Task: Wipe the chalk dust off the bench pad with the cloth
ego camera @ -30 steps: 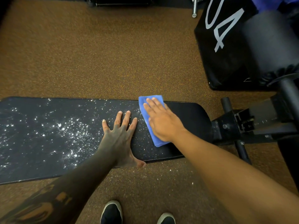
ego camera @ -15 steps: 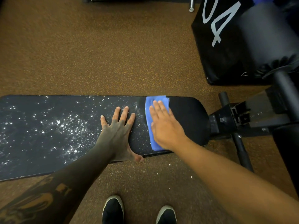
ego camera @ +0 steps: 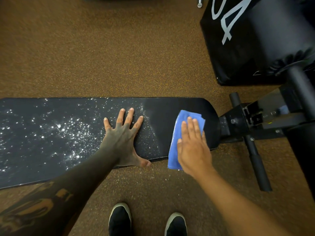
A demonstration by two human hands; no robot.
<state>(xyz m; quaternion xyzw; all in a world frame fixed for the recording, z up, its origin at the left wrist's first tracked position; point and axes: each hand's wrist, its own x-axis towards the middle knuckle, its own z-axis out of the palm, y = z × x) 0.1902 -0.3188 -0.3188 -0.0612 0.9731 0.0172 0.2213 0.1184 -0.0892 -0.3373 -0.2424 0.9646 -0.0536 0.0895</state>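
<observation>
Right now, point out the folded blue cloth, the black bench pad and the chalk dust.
Folded blue cloth (ego camera: 190, 116): head view, far end.
Black bench pad (ego camera: 170, 106): head view, wiped part.
Chalk dust (ego camera: 68, 128): head view, densest patch.

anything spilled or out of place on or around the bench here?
Yes. White chalk dust is scattered over the bench pad left of the left hand; specks also lie on the floor below the pad's near edge. The stretch by the right hand and cloth looks clean.
</observation>
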